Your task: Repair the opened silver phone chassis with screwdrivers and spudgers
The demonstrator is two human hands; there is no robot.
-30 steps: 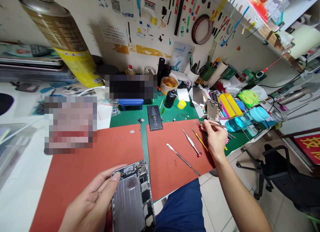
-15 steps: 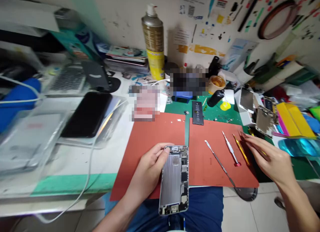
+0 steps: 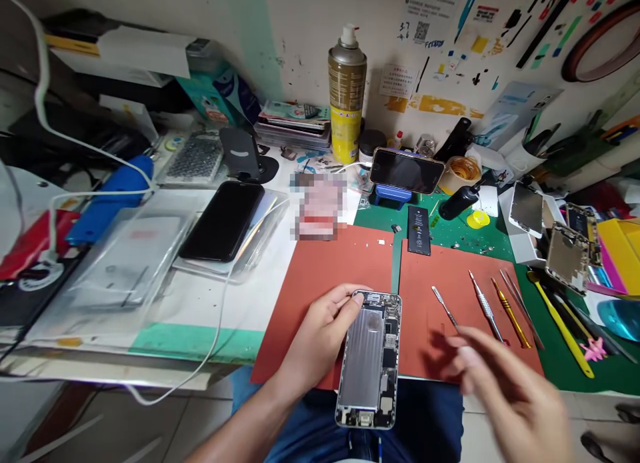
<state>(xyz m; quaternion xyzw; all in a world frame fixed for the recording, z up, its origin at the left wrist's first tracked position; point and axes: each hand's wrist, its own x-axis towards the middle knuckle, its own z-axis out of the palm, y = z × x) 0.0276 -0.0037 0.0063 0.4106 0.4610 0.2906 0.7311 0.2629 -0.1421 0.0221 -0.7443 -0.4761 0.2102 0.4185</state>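
Observation:
My left hand grips an opened phone housing by its upper left edge, thumb on top, its inner parts facing up. It is tilted over the front edge of the red-brown mat. My right hand, blurred, hovers over the lower right of the mat with fingers loosely curved and apart. Nothing shows in it. Its fingertips are nearest a metal spudger, whose lower end they hide. To the spudger's right lie a silver screwdriver, a gold screwdriver and tweezers.
A phone battery lies behind the mat. A phone rests on a blue stand near a spray can. At left, a black phone sits on plastic sleeves beside a white cable. A yellow-handled tool lies at right.
My right hand has moved left and nearer to me, from beside the tweezers to over the spudger. My left hand keeps holding the phone housing. The view has shifted left.

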